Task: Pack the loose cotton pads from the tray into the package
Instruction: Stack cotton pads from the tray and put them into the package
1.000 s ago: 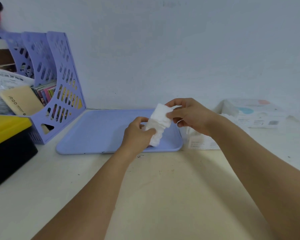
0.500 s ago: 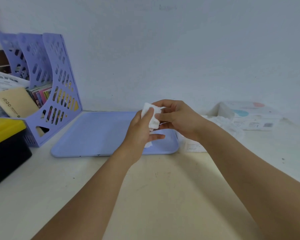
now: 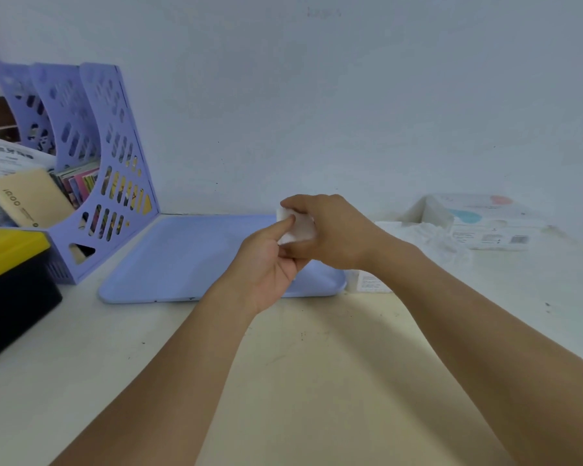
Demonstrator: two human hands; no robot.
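Cotton pads [image 3: 297, 227], a small white stack of them, sit pinched between my 2 hands at the centre of the frame, held up just above the right end of the lilac tray [image 3: 182, 260]. My right hand [image 3: 330, 230] curls over the stack from above, fingers wrapped round its top and far side, so it carries most of the hold. My left hand [image 3: 270, 260] comes up from below with its forefinger laid against the near face of the pads and the thumb tucked under, which I judge is there to square the loose edges so the stack goes in as 1 block rather than fanning out. How many pads are in the stack I cannot tell, since my fingers cover most of it. The tray surface that shows is bare, though my hands hide part of its right end. The package [image 3: 428, 243] lies to the right of the tray, just beside its corner, with crinkled white wrap gaping upward, so the opening faces my right hand and the carry across is short. Behind it, at the right edge, stands a white box [image 3: 488, 223] with pastel marks. At the upper left a lilac file rack [image 3: 115, 183] holds papers, and a yellow-lidded black bin [image 3: 11, 280] sits below it, both well apart from my work.
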